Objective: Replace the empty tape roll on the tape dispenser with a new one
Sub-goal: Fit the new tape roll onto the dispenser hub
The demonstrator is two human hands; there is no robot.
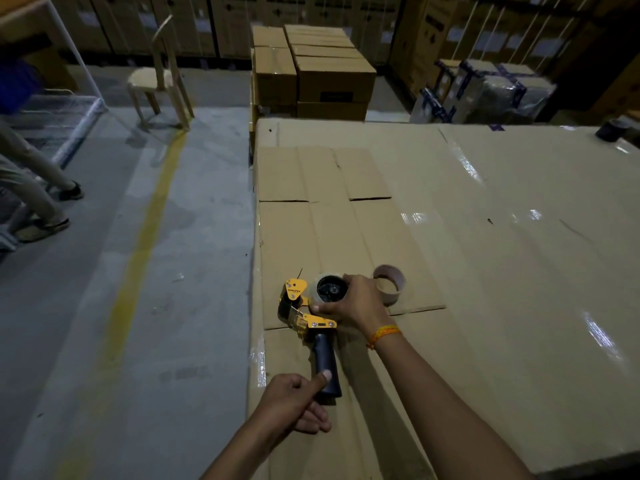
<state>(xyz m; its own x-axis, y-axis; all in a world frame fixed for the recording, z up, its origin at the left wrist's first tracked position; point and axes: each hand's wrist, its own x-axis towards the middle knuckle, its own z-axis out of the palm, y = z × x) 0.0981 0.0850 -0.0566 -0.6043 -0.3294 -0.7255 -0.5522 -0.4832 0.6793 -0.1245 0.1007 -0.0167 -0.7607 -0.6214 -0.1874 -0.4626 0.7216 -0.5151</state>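
A yellow and black tape dispenser (304,313) lies on its side on the cardboard-covered table (485,254), near the left edge. A clear tape roll (320,284) sits on the dispenser's black hub. My right hand (353,303) grips this roll from the right side. My left hand (294,403) holds the end of the dispenser's black handle (325,355), thumb pressed on top. An empty brown cardboard core (389,284) stands on the table just right of my right hand.
A dark tape roll (611,129) rests at the table's far right corner. Stacked cartons (311,71) stand behind the table. On the floor at left are a plastic chair (159,77), a yellow line and a person's legs (38,188).
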